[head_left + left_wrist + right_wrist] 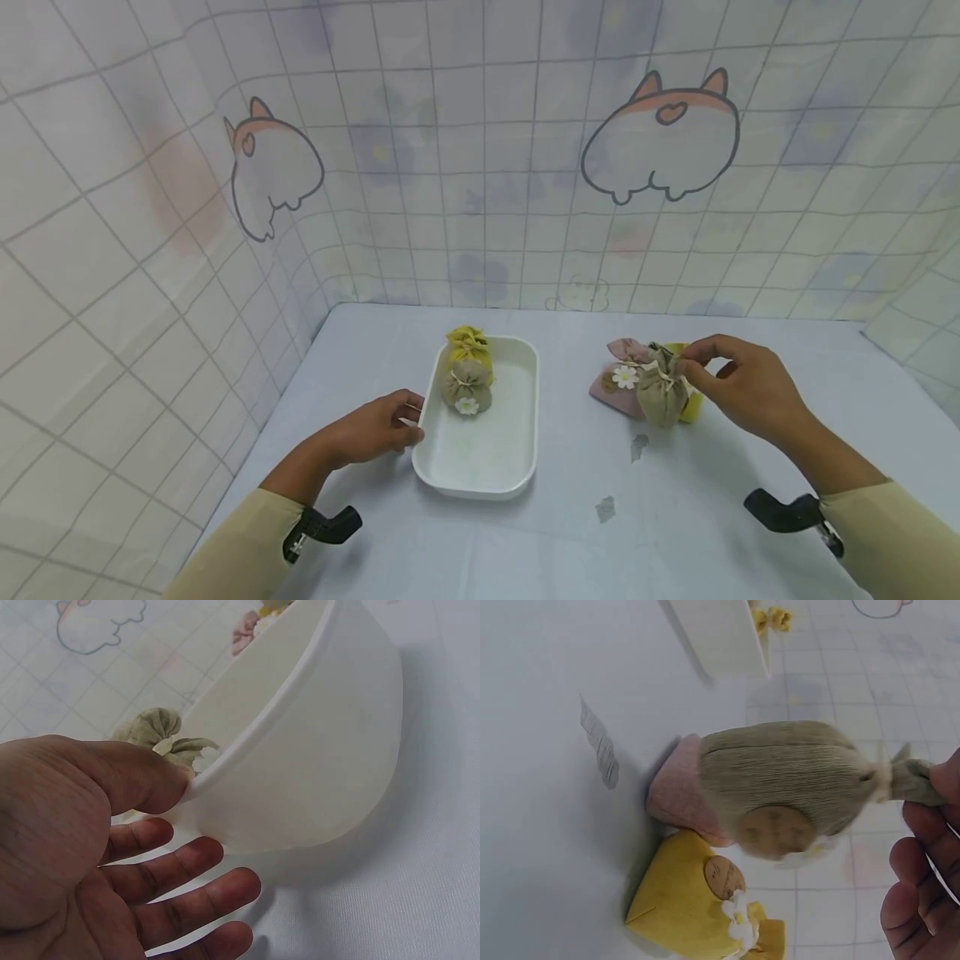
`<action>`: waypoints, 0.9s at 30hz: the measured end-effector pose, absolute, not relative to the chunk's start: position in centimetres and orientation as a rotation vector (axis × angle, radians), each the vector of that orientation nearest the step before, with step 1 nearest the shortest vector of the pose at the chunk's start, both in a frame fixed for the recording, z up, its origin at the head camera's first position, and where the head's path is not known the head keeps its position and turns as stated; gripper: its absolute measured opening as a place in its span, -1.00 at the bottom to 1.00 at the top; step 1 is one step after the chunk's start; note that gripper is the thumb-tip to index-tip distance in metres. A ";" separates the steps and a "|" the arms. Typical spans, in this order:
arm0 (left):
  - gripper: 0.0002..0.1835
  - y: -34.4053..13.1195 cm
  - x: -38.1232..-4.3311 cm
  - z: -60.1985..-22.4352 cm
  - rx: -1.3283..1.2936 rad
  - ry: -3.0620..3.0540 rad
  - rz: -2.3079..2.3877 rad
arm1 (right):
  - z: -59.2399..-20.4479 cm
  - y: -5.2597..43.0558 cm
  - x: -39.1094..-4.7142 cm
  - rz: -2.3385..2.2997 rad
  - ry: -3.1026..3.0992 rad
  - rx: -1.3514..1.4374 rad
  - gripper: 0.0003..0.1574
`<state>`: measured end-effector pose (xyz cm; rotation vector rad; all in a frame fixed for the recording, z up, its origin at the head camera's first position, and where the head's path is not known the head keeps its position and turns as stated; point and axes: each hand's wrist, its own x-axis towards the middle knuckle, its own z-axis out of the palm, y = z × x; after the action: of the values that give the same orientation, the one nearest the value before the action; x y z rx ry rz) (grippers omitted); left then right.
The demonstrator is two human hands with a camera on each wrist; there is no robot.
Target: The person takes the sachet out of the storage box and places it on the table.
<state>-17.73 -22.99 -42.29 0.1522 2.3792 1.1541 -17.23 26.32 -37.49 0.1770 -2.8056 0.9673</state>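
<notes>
My right hand [750, 387] pinches the gathered neck of an olive drawstring pouch [795, 772], which hangs with its round brown tag showing in the right wrist view. Behind it on the table lie a pink pouch [611, 393] and a yellow pouch [682, 892], the latter with a tag and a white flower. At the left, my left hand [378, 427] touches the rim of a white tray [510, 417] with its thumb, the fingers loosely spread. Another olive pouch [467, 385] with a white flower sits in the tray, in front of a second yellow pouch [469, 340].
A white cloth covers the table [555, 542]. Two small grey patches [605, 509] mark it between the tray and my right arm. A grid-patterned curtain [517, 208] with cartoon animals encloses the back and sides.
</notes>
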 end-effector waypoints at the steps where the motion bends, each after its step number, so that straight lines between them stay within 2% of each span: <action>1: -0.53 -23.0 -17.7 -42.3 0.153 2.380 1.154 | -37.5 26.3 -17.2 0.966 -2.798 0.174 -0.66; 27: -0.53 -23.0 -17.8 -42.4 0.152 2.374 1.159 | -35.8 22.8 -18.5 1.128 -2.835 0.313 -0.69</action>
<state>-17.85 -22.99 -42.41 0.1522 2.3740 1.1591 -18.54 22.78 -35.84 0.3133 -2.8350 1.1281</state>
